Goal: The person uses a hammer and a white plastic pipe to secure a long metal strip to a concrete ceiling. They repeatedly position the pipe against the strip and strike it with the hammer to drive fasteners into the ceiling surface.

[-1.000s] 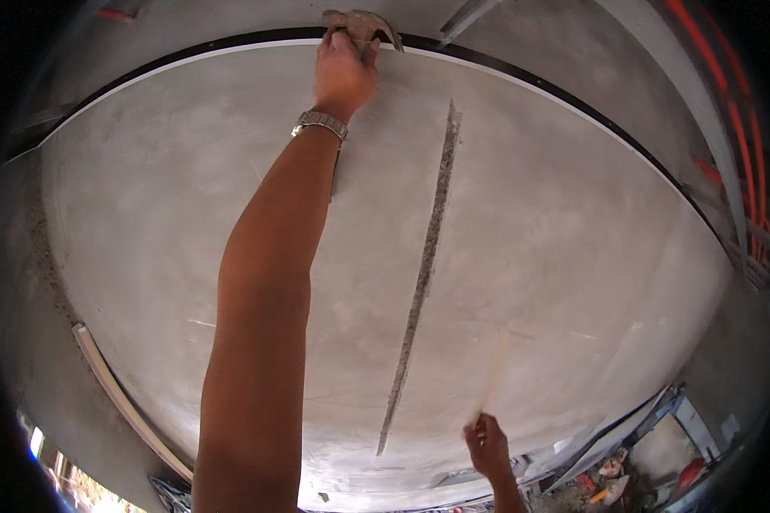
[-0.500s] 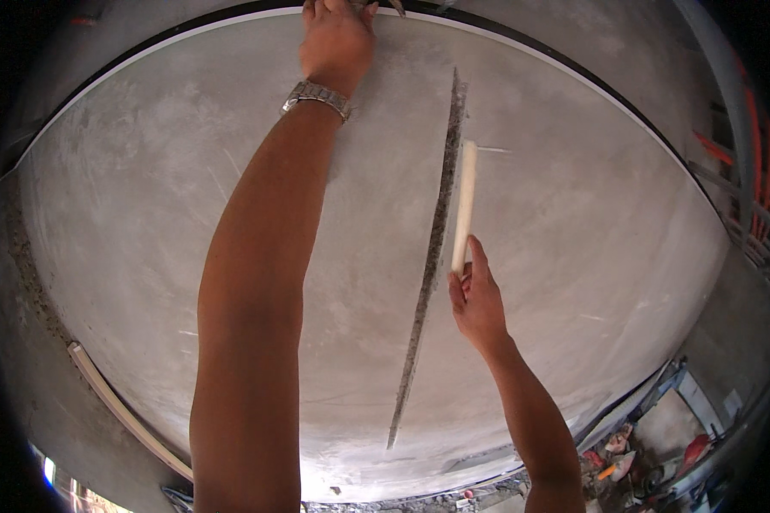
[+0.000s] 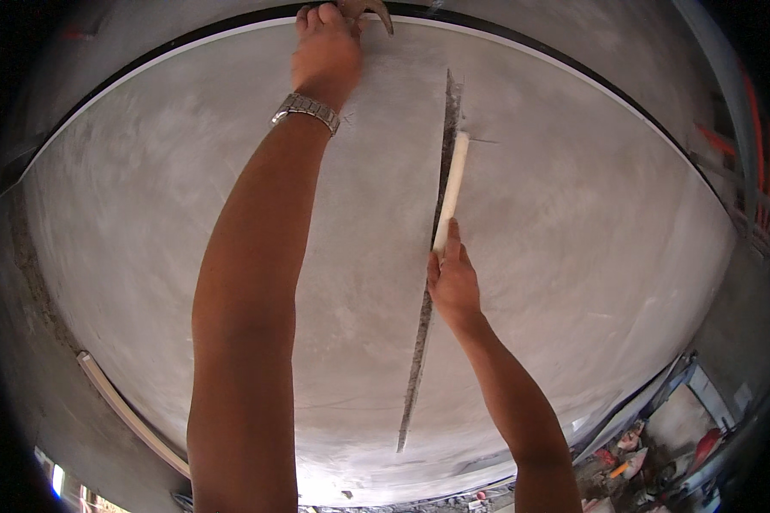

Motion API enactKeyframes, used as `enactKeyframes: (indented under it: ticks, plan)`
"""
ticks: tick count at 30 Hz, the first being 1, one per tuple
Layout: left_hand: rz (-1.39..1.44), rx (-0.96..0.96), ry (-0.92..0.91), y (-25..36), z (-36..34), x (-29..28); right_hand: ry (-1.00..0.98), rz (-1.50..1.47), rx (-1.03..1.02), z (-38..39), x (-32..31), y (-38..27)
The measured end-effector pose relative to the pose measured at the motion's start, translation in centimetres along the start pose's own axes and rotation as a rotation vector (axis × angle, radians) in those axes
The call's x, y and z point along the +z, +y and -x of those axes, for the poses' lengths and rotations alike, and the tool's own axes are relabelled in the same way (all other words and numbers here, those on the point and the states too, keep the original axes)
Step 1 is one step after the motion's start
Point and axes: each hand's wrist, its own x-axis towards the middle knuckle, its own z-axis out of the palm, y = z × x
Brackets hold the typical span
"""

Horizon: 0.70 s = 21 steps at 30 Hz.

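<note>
My left hand (image 3: 327, 58), with a metal-banded watch (image 3: 306, 111) on its wrist, is raised to the far edge of the grey wall surface (image 3: 573, 231). Its fingers are closed round what looks like a claw hammer (image 3: 380, 10); only a curved brown metal claw shows beyond the hand. Lower down, my right hand (image 3: 456, 286) grips the near end of a short, pale cream stick (image 3: 454, 184), index finger laid along it. The stick lies slightly tilted against a long dark groove (image 3: 417, 350) cut into the wall, partly covering its right edge. Whether it sits inside the groove I cannot tell.
A black strip with a white edge (image 3: 565, 64) curves along the far border. One long pale strip (image 3: 128, 410) lies at lower left. Cluttered tools and rubble (image 3: 629, 457) fill the lower right corner; orange-red pipes (image 3: 755, 145) run at upper right.
My right hand has moved the stick left and slightly up, from beside the groove onto its edge. My left hand has shifted a little, and more of the metal claw now shows.
</note>
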Motion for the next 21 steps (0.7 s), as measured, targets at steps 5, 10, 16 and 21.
enactKeyframes:
  ticks: [5, 10, 16, 21]
  plan:
    - [0.056, -0.052, -0.011, 0.5, 0.1, -0.5, -0.074, 0.099, 0.004, 0.2, 0.2, 0.5]
    - [-0.038, 0.055, -0.063, 0.0, -0.3, -0.9, -0.097, 0.184, 0.010, 0.0, 0.2, 0.1]
    - [0.056, -0.038, -0.001, 0.4, -0.2, -1.2, -0.170, 0.354, 0.004, -0.8, -1.1, -1.1]
    - [-0.004, -0.003, -0.035, 0.1, -1.0, -1.2, -0.165, 0.399, -0.052, -2.0, -0.2, -0.1]
